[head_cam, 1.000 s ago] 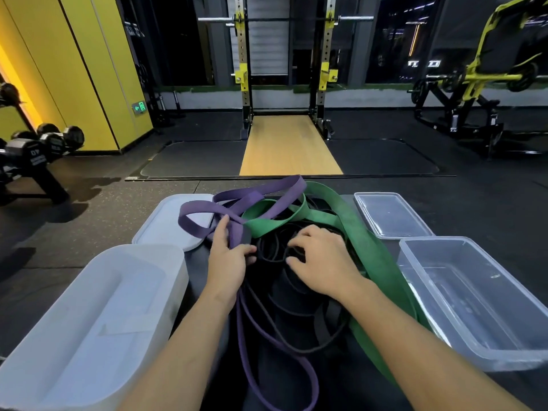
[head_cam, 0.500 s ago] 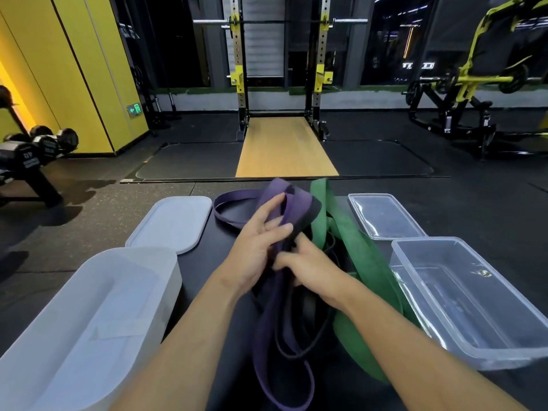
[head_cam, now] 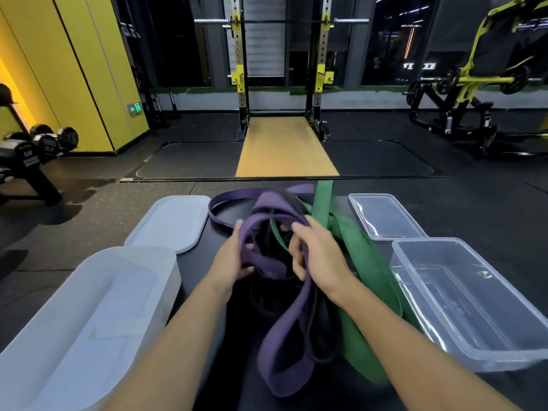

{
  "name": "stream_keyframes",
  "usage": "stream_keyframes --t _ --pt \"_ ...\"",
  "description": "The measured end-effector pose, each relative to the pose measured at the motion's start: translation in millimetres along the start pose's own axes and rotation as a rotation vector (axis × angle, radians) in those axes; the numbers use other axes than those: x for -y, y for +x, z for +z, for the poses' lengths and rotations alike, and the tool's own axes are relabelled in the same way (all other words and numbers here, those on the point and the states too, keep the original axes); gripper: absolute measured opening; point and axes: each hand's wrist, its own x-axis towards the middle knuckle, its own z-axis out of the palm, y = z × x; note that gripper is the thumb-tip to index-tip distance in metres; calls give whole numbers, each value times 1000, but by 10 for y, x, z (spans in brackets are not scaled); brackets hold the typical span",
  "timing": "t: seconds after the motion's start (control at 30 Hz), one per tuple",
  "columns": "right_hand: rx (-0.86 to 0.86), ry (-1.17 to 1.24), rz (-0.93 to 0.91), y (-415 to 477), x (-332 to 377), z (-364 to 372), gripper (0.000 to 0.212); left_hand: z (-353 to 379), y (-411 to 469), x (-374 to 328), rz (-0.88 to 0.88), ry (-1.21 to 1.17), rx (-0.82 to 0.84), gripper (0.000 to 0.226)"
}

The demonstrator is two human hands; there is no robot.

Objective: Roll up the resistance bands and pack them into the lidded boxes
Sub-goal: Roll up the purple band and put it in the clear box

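A purple resistance band (head_cam: 284, 327) is lifted off the dark table, looped between both hands, its tail hanging toward me. My left hand (head_cam: 234, 259) grips one side of the loop. My right hand (head_cam: 317, 259) grips the other side, fingers curled round the band. A wide green band (head_cam: 364, 271) lies under and right of my right hand. Thin black bands (head_cam: 311, 330) are tangled beneath. An open white oval box (head_cam: 89, 321) sits at the near left, its white lid (head_cam: 169, 223) behind it. An open clear box (head_cam: 474, 301) sits right, its clear lid (head_cam: 385, 216) behind.
The dark table (head_cam: 195, 262) carries everything; its far edge lies just past the lids. Beyond it are the gym floor, a squat rack with a wooden platform (head_cam: 284, 146), a dumbbell rack (head_cam: 26, 155) far left and a yellow machine (head_cam: 474, 84) far right.
Both hands have lifted the purple band out of the tangle and gathered it into a loop between them; the band's tail now hangs nearer to me.
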Motion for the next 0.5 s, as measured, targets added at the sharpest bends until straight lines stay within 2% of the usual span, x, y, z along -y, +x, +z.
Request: stream_keyframes --t 0.07,0.13,0.23,0.3,0.4,0.43,0.47,0.5 --pt "130 -247 72 -1 -33 -27 34 4 -17 -57 -63 -63 121 75" --pt "139 -436 124 -1 -60 -40 38 -3 -29 -71 -54 -48 216 84" --pt "13 -469 191 73 -131 -29 50 -38 -34 -38 -8 -145 281 72" --pt "-10 -485 221 113 -172 -10 57 -75 -33 -45 51 -194 318 66" --pt "-10 -513 176 82 -209 6 46 -128 -1 -109 157 -146 365 76" --pt "-29 -518 144 68 -206 -9 40 -125 0 -137 182 -90 359 81" --pt "-50 -525 120 65 -206 -27 37 -106 -19 -170 220 -10 296 85" --pt "-68 -523 100 62 -194 -42 34 -90 -20 -176 272 83 180 78"
